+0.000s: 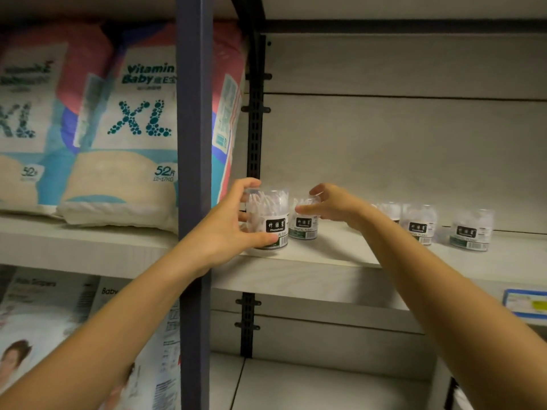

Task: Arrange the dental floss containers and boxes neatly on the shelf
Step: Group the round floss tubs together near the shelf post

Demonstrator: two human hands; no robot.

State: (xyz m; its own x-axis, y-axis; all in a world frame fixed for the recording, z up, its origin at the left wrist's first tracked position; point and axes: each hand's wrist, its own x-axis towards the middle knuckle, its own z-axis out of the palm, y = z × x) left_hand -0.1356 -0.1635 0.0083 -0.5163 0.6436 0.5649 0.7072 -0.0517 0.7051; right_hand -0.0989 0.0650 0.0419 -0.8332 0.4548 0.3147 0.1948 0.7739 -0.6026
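Several clear round dental floss containers with black labels stand on a pale shelf [325,255]. My left hand [228,223] is wrapped around the leftmost container [270,214], near the shelf's front left corner. My right hand [331,204] grips the top of a second container [305,227] just to the right and a little further back. Further right stand a third container [420,224] and a fourth container [472,230]; another one [390,210] is partly hidden behind my right wrist. No boxes are in sight.
A dark upright post [194,173] separates this bay from the left one, which holds large XL diaper packs [130,137]. A black slotted rail [254,113] runs up the back panel. Below is another shelf [325,386]. A blue price tag [525,303] sits on the shelf edge at right.
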